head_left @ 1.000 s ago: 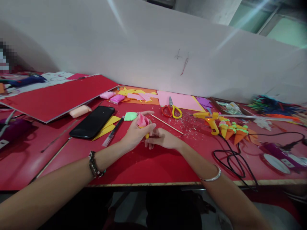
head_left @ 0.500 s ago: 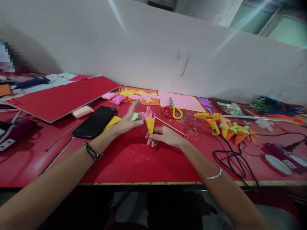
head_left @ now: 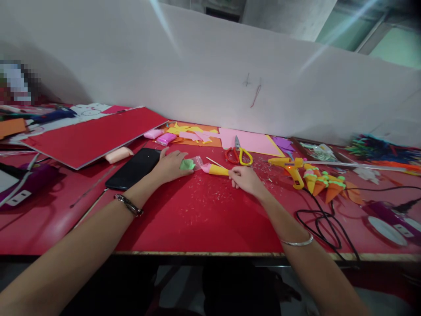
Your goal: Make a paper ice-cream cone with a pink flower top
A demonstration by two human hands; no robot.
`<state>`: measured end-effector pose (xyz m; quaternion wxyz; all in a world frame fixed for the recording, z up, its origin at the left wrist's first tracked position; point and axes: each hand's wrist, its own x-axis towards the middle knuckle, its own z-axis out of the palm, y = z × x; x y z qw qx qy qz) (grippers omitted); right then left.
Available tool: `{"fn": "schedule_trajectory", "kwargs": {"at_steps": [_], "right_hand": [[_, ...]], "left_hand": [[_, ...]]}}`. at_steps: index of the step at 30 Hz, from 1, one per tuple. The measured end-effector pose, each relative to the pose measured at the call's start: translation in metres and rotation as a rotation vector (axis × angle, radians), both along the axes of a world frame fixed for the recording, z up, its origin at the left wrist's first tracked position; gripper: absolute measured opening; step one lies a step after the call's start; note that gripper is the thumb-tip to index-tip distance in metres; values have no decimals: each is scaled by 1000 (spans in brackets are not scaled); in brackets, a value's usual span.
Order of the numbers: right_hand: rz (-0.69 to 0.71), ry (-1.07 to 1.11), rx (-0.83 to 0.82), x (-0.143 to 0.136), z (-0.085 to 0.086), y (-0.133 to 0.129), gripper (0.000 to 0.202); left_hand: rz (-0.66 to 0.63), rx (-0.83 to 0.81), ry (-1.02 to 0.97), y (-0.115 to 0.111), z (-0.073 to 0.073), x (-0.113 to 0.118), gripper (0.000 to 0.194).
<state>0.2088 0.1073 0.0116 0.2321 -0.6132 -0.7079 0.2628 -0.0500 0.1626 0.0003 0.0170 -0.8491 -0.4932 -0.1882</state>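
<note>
My right hand (head_left: 245, 179) pinches the pointed end of a yellow paper cone (head_left: 219, 170). The cone lies tilted nearly flat, its pink top (head_left: 206, 167) facing left. My left hand (head_left: 171, 166) has its fingers curled over a small clear packet of green clay (head_left: 187, 165), the fingertips at its near edge. Beside that hand lies a black phone (head_left: 134, 169). A thin stick (head_left: 215, 162) rests just behind the cone. Scissors (head_left: 238, 153) with red and yellow handles lie behind my right hand.
To the right are a yellow glue gun (head_left: 291, 169), finished small cones (head_left: 324, 182) and a coiled black cable (head_left: 324, 219). Paper scraps (head_left: 194, 133) and pink packets (head_left: 166, 139) lie at the back. A red board (head_left: 98, 134) leans at left; the wall (head_left: 197, 74) stands behind.
The cone has gone from upright to lying sideways, with my right hand shifted right and up. My left hand has closed from spread fingers onto the green clay packet.
</note>
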Motion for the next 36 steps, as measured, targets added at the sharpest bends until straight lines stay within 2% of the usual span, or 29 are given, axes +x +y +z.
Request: {"fn": "schedule_trajectory", "kwargs": {"at_steps": [3, 6, 8, 10, 13, 15, 18, 20, 22, 27, 31, 36], "right_hand": [[-71, -147, 164, 5, 2, 1, 30], [-114, -140, 195, 9, 4, 1, 36], [-126, -173, 194, 11, 4, 1, 36], [-116, -244, 196, 11, 3, 1, 33], [-130, -280, 309, 8, 3, 0, 27], [-119, -147, 465, 3, 6, -2, 20], [26, 209, 606, -9, 11, -8, 14], [118, 384, 591, -19, 14, -14, 12], [171, 451, 555, -27, 15, -19, 9], [174, 503, 498, -36, 11, -23, 10], [153, 455, 534, -36, 10, -21, 16], [250, 378, 463, -35, 7, -18, 22]], "left_hand": [[64, 75, -87, -2, 6, -3, 49], [164, 103, -230, -1, 10, -7, 45], [169, 115, -292, -1, 11, -5, 43], [92, 149, -330, -3, 12, 1, 40], [-168, 177, -339, -15, 15, 16, 39], [-313, 188, -329, -25, 17, 26, 42], [-401, 190, -306, -37, 19, 34, 43], [-410, 185, -289, -39, 19, 35, 43], [-383, 191, -286, -38, 19, 34, 42], [-319, 220, -291, -33, 16, 30, 42], [-330, 225, -278, -34, 14, 31, 44], [-368, 233, -215, -39, 14, 35, 44]]}}
